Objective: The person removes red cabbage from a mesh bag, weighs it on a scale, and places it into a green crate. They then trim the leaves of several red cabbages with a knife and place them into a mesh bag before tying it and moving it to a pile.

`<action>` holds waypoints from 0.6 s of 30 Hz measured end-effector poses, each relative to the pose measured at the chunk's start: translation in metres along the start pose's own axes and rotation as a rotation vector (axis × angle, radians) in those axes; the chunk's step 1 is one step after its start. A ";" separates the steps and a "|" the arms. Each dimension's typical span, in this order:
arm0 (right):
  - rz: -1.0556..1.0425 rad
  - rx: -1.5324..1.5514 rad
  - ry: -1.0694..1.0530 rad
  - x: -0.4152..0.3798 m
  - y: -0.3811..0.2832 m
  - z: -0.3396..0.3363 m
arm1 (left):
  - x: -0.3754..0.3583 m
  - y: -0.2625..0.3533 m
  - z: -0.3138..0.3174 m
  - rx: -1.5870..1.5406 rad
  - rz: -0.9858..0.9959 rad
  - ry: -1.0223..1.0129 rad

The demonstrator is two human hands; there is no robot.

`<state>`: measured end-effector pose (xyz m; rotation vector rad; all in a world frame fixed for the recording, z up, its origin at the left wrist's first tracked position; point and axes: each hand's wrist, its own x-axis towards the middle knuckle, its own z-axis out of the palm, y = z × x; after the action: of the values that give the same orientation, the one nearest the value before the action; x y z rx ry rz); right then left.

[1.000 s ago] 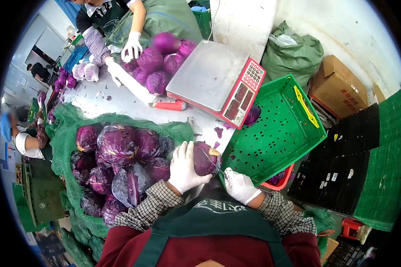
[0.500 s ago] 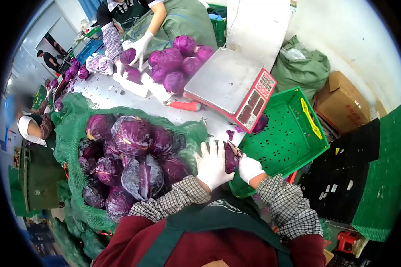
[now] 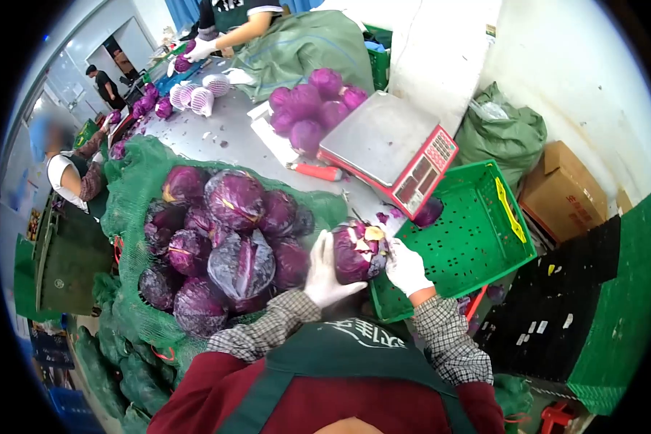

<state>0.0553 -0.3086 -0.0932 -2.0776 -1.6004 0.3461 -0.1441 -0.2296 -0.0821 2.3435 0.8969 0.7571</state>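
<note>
A red cabbage (image 3: 356,254) is between my two white-gloved hands, its cut pale stem end and torn leaf bases facing up and right. My left hand (image 3: 328,273) cradles its left and lower side, fingers pointing up and thumb beneath. My right hand (image 3: 406,267) grips the right edge near the stem with bent fingers; part of those fingertips is hidden. To the left, a green mesh sack (image 3: 130,249) lies open around several red cabbages, one large split-leaved cabbage (image 3: 241,266) nearest my left forearm. Below my right hand is the green crate (image 3: 470,264).
A red-framed scale (image 3: 390,141) stands on the table (image 3: 239,155), beside several peeled cabbages (image 3: 307,108) and a red-handled knife (image 3: 317,171). One cabbage (image 3: 428,212) sits in the crate's corner. A cardboard box (image 3: 563,184) and green bag (image 3: 503,134) are behind. Co-workers stand across and left.
The cabbage in my hands has turned, bringing its stem end into view. My left hand has slid from its top to its left side. The co-worker's hands across have moved farther away.
</note>
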 end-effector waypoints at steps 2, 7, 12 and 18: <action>-0.099 0.002 0.060 -0.007 -0.002 -0.006 | -0.005 -0.002 -0.019 0.015 0.028 -0.115; -0.133 0.083 0.123 -0.019 -0.015 -0.004 | 0.036 0.021 -0.034 0.170 0.164 -0.223; 0.037 0.185 0.147 -0.021 -0.008 0.005 | 0.025 0.009 -0.022 0.053 0.131 -0.253; 0.371 1.122 0.017 -0.016 -0.001 0.009 | -0.016 0.006 -0.020 0.104 0.270 -0.165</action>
<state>0.0459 -0.3220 -0.1021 -1.4113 -0.6633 1.0535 -0.1639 -0.2397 -0.0690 2.6087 0.5688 0.6203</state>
